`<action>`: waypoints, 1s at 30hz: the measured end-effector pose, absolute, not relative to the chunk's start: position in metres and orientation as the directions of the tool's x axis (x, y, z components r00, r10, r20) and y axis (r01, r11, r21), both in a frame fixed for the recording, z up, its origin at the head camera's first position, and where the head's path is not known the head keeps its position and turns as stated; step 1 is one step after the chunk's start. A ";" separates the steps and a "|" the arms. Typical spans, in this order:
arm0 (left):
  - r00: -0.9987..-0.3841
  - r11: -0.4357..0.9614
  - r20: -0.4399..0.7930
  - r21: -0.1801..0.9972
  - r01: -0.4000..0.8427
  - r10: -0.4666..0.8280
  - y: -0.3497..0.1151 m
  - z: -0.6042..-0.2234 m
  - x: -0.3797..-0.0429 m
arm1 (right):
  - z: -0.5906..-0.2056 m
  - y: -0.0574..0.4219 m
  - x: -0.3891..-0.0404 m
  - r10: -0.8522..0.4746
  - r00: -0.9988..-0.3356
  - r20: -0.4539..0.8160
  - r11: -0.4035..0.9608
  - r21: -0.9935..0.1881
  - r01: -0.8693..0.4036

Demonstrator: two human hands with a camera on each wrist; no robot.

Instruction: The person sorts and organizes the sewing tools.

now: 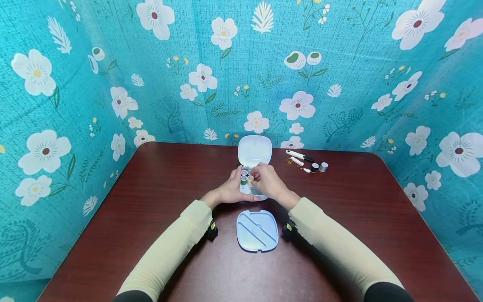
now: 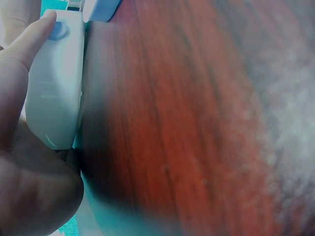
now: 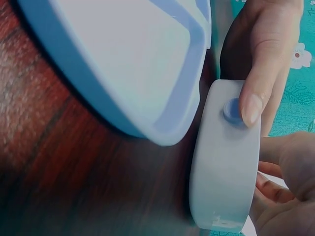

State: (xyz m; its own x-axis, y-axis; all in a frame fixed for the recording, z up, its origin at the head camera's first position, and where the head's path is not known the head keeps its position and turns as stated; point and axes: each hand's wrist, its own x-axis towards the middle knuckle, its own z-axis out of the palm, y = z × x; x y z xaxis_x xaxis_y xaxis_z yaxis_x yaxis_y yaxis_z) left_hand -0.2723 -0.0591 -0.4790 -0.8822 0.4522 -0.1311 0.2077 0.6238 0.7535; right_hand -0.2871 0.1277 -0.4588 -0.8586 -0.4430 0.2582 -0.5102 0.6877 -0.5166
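A white sewing box (image 1: 245, 192) stands with its lid (image 1: 255, 151) raised at the back. My left hand (image 1: 231, 189) grips the box from the left, thumb along its front wall beside a blue button (image 3: 233, 111). Inside are several thread spools, among them a green spool (image 1: 243, 180) and a tan spool (image 1: 250, 180). My right hand (image 1: 268, 181) reaches into the box from the right, and its curled fingers pinch at the tan spool; the fingertips are partly hidden. In the right wrist view those fingers are behind the box wall.
A light-blue tray (image 1: 258, 230) with diagonal ridges lies in front of the box. Right of the box lie a white-and-black tool (image 1: 299, 155), a small white item (image 1: 297, 161), a black spool (image 1: 315, 167) and a grey spool (image 1: 323, 167). A floral curtain (image 1: 241, 84) hangs behind the table.
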 end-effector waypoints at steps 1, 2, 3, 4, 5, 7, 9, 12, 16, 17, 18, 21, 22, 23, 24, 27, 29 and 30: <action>-0.882 0.623 -0.130 0.754 0.208 0.452 -0.059 -0.479 -0.272 | -0.459 0.128 -0.287 -0.443 -0.858 0.260 0.685 -0.519 -0.511; -0.882 0.622 -0.128 0.754 0.209 0.453 -0.059 -0.479 -0.272 | -0.458 0.129 -0.286 -0.443 -0.857 0.263 0.684 -0.518 -0.513; -0.883 0.620 -0.126 0.756 0.210 0.453 -0.059 -0.479 -0.272 | -0.458 0.129 -0.286 -0.443 -0.857 0.264 0.685 -0.517 -0.513; -0.883 0.619 -0.122 0.756 0.212 0.452 -0.059 -0.480 -0.273 | -0.457 0.130 -0.286 -0.443 -0.856 0.267 0.685 -0.514 -0.516; -0.884 0.617 -0.118 0.757 0.215 0.453 -0.059 -0.480 -0.273 | -0.457 0.131 -0.286 -0.444 -0.854 0.272 0.687 -0.508 -0.519; -0.884 0.614 -0.112 0.758 0.219 0.453 -0.059 -0.481 -0.274 | -0.456 0.133 -0.286 -0.445 -0.850 0.281 0.691 -0.496 -0.526; -0.885 0.611 -0.107 0.760 0.221 0.453 -0.059 -0.481 -0.274 | -0.454 0.135 -0.287 -0.446 -0.847 0.291 0.697 -0.481 -0.532; -0.886 0.604 -0.095 0.763 0.229 0.455 -0.059 -0.481 -0.274 | -0.451 0.141 -0.286 -0.439 -0.848 0.296 0.699 -0.481 -0.529; -0.885 0.592 -0.077 0.769 0.240 0.458 -0.059 -0.481 -0.274 | -0.448 0.150 -0.285 -0.422 -0.861 0.285 0.710 -0.486 -0.509; -0.885 0.590 -0.076 0.771 0.240 0.459 -0.059 -0.481 -0.274 | -0.448 0.152 -0.285 -0.416 -0.865 0.281 0.714 -0.488 -0.502; -0.886 0.587 -0.075 0.773 0.239 0.458 -0.058 -0.482 -0.274 | -0.448 0.155 -0.285 -0.411 -0.868 0.279 0.717 -0.490 -0.497; -0.888 0.588 -0.079 0.775 0.231 0.454 -0.059 -0.482 -0.274 | -0.448 0.164 -0.285 -0.402 -0.873 0.276 0.717 -0.498 -0.488; -0.888 0.590 -0.083 0.775 0.228 0.452 -0.059 -0.482 -0.274 | -0.449 0.167 -0.285 -0.401 -0.874 0.275 0.717 -0.501 -0.486; -0.889 0.592 -0.090 0.775 0.221 0.449 -0.059 -0.482 -0.274 | -0.449 0.170 -0.285 -0.400 -0.875 0.272 0.716 -0.503 -0.484; -0.889 0.594 -0.094 0.774 0.217 0.448 -0.059 -0.482 -0.274 | -0.450 0.173 -0.286 -0.401 -0.875 0.271 0.718 -0.501 -0.484; -0.890 0.594 -0.101 0.777 0.209 0.445 -0.058 -0.482 -0.274 | -0.451 0.182 -0.286 -0.397 -0.883 0.250 0.731 -0.496 -0.469; -0.890 0.592 -0.099 0.778 0.209 0.444 -0.058 -0.482 -0.275 | -0.454 0.187 -0.285 -0.396 -0.886 0.240 0.735 -0.495 -0.463; -0.891 0.590 -0.095 0.779 0.211 0.445 -0.058 -0.483 -0.275 | -0.455 0.190 -0.285 -0.396 -0.887 0.236 0.735 -0.498 -0.460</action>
